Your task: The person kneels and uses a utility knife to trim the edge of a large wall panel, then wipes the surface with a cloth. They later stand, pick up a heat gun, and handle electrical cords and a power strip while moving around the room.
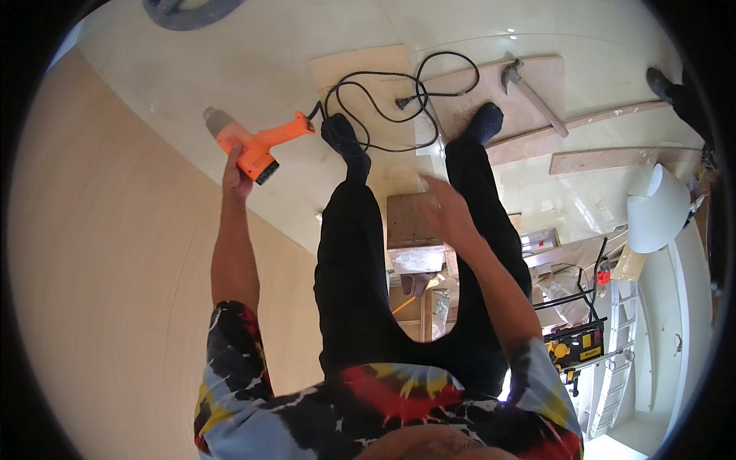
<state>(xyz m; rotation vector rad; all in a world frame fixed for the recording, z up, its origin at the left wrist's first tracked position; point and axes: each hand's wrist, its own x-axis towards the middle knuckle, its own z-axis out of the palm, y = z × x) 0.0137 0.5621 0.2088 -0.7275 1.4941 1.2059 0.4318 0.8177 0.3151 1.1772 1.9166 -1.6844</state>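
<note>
My left hand [237, 170] is closed around the body of an orange heat gun [261, 146], held out to the left. Its grey nozzle points to the upper left and its handle sticks out to the right. From the handle runs a black cord [383, 74], looped around and beyond my feet, with its plug [403, 102] lying among the loops. Between my knees my right hand [448, 213] hovers above a small wooden box [410, 215]. Its fingers are a little blurred but look apart, with nothing seen in them.
A claw hammer [537, 100] lies on a plywood board [491, 84] beyond my right foot. Wooden strips [613, 161], a rolled white sheet [658, 207], a black-and-yellow tool case [579, 345] and a ladder [621, 353] are on the right. A pale wood panel [115, 253] fills the left. Another person's foot [661, 84] shows far right.
</note>
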